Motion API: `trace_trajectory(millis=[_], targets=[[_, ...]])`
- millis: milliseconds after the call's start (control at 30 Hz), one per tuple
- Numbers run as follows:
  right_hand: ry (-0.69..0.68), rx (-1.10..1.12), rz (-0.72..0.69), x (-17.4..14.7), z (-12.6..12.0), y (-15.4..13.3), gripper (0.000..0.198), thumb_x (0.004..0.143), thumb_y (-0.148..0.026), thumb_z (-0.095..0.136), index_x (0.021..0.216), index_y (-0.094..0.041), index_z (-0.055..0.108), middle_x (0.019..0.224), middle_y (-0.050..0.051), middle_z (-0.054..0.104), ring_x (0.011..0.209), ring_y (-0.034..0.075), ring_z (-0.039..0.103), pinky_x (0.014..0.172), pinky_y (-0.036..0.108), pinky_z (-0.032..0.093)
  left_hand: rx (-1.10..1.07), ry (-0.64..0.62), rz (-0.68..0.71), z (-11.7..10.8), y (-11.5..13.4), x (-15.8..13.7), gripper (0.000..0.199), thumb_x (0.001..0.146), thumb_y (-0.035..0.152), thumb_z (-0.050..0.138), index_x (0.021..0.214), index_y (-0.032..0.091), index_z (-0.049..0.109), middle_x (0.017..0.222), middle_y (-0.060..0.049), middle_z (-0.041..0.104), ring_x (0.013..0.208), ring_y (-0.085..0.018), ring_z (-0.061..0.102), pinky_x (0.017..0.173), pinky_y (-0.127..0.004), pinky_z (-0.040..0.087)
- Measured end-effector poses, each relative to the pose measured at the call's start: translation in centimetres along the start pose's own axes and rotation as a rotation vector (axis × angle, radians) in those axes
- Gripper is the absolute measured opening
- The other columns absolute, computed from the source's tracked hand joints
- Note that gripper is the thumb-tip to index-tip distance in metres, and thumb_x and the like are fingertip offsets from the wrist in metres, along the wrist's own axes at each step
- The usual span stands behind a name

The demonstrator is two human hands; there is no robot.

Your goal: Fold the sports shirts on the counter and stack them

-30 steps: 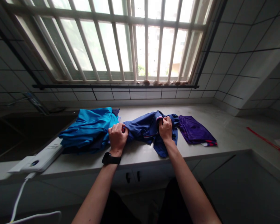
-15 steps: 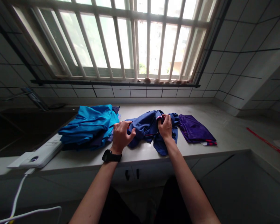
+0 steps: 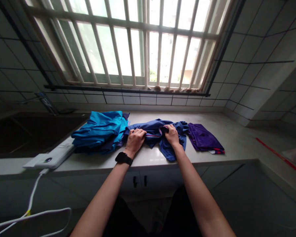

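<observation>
A rumpled blue garment (image 3: 151,126) with a thin red-and-white trim lies on the counter between my hands. My left hand (image 3: 136,140), a black watch (image 3: 123,158) on its wrist, is closed on the garment's left part by the trimmed edge. Gripped in my right hand (image 3: 172,135) is the same trimmed edge farther right, where it curls into a loop. Part of the cloth hangs down toward the counter's front below my right hand. The fingertips of both hands are partly hidden in the fabric.
A pile of bright blue and darker clothes (image 3: 101,130) sits at left, beside a white power bank (image 3: 55,156) with a cable. A folded purple garment (image 3: 204,137) lies right. Farther right is a red strip (image 3: 278,154). A dark sink (image 3: 34,131) and barred window stand beyond.
My left hand, its fingers apart before, has closed on the garment. The trimmed edge is now stretched between both hands. The view has shifted slightly.
</observation>
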State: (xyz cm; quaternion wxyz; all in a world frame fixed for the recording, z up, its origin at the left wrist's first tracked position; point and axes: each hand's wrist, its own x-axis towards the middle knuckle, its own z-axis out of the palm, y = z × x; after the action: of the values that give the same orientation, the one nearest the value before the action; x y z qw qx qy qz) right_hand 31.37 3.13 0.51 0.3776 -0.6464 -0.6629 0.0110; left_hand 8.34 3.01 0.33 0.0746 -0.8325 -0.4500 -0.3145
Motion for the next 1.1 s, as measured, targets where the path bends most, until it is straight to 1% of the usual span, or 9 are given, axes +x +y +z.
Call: trace_trajectory(millis=[167,267,367,467,567,633,767,967,1100], targets=[[-0.230,0.216,-0.003,1.2,-7.0,0.5,0.011,0.079,-0.018,0.073,0.089,-0.018,0.079,0.085,0.004,0.078,0.086,0.023,0.071,0.086,0.035,0.056,-0.303,0.031,-0.140,-4.1,0.4,0.4,0.012,0.085,0.028,0.062,0.085,0.023,0.072,0.091,-0.006,0.077,0.095,-0.027,0.068,0.100,-0.046,0.046],[-0.452,0.557,-0.051,1.7,-13.7,0.1,0.030,0.072,-0.037,0.085,0.093,-0.016,0.081,0.082,0.003,0.079,0.079,0.024,0.072,0.077,0.034,0.057,-0.688,0.039,-0.203,-8.9,1.4,1.3,0.022,0.082,0.042,0.063,0.080,0.021,0.068,0.083,-0.003,0.073,0.086,-0.023,0.066,0.086,-0.036,0.052],[-0.352,0.890,-0.045,2.2,-18.4,-2.0,0.042,0.066,-0.046,0.091,0.094,-0.018,0.079,0.083,0.003,0.078,0.074,0.022,0.072,0.071,0.033,0.059,-1.140,-0.005,-0.251,-13.2,3.9,2.8,0.024,0.077,0.040,0.065,0.088,0.019,0.069,0.087,-0.002,0.072,0.083,-0.020,0.066,0.076,-0.030,0.054],[-0.108,1.073,0.008,2.9,-19.5,-4.9,0.040,0.082,-0.057,0.078,0.095,-0.020,0.076,0.082,0.003,0.076,0.075,0.022,0.073,0.070,0.034,0.061,-1.409,-0.106,-0.345,-15.4,6.5,4.2,0.029,0.079,0.038,0.066,0.099,0.018,0.070,0.091,-0.005,0.074,0.083,-0.021,0.069,0.074,-0.032,0.058],[-0.109,1.063,0.111,3.1,-18.4,-6.3,0.041,0.093,-0.060,0.067,0.094,-0.020,0.073,0.075,0.003,0.073,0.068,0.021,0.071,0.064,0.034,0.062,-1.404,0.012,-0.478,-16.3,7.4,4.7,0.019,0.081,0.034,0.065,0.091,0.019,0.067,0.077,-0.001,0.070,0.070,-0.018,0.065,0.065,-0.029,0.058],[-0.285,0.984,0.167,2.3,-17.8,-6.0,0.039,0.091,-0.058,0.071,0.091,-0.019,0.072,0.071,0.003,0.072,0.061,0.020,0.068,0.058,0.033,0.061,-1.344,0.030,-0.533,-17.2,7.0,4.1,0.012,0.080,0.030,0.065,0.084,0.019,0.065,0.070,0.000,0.067,0.062,-0.015,0.061,0.059,-0.028,0.056],[-0.783,0.851,0.127,-0.6,-18.4,-5.0,0.033,0.076,-0.047,0.086,0.092,-0.020,0.077,0.085,0.006,0.078,0.071,0.022,0.072,0.062,0.033,0.063,-1.265,-0.276,-0.531,-19.5,6.0,2.4,0.016,0.080,0.033,0.069,0.084,0.018,0.069,0.074,-0.007,0.071,0.065,-0.022,0.067,0.061,-0.038,0.058],[-0.108,0.966,0.008,-0.8,-18.4,-7.7,0.026,0.091,-0.049,0.068,0.081,-0.025,0.069,0.076,-0.001,0.069,0.074,0.018,0.066,0.077,0.034,0.063,-1.126,-0.268,-0.375,-15.9,6.2,3.7,0.030,0.089,0.045,0.056,0.094,0.020,0.072,0.092,-0.011,0.074,0.088,-0.029,0.072,0.080,-0.048,0.063],[0.025,0.719,-0.100,-0.5,-17.6,-8.1,0.032,0.095,-0.051,0.062,0.073,-0.028,0.061,0.070,0.000,0.064,0.075,0.021,0.065,0.081,0.039,0.064,-1.027,-0.370,-0.184,-11.0,6.2,2.8,0.034,0.084,0.044,0.065,0.112,0.026,0.073,0.109,-0.008,0.075,0.112,-0.030,0.069,0.096,-0.047,0.059]])
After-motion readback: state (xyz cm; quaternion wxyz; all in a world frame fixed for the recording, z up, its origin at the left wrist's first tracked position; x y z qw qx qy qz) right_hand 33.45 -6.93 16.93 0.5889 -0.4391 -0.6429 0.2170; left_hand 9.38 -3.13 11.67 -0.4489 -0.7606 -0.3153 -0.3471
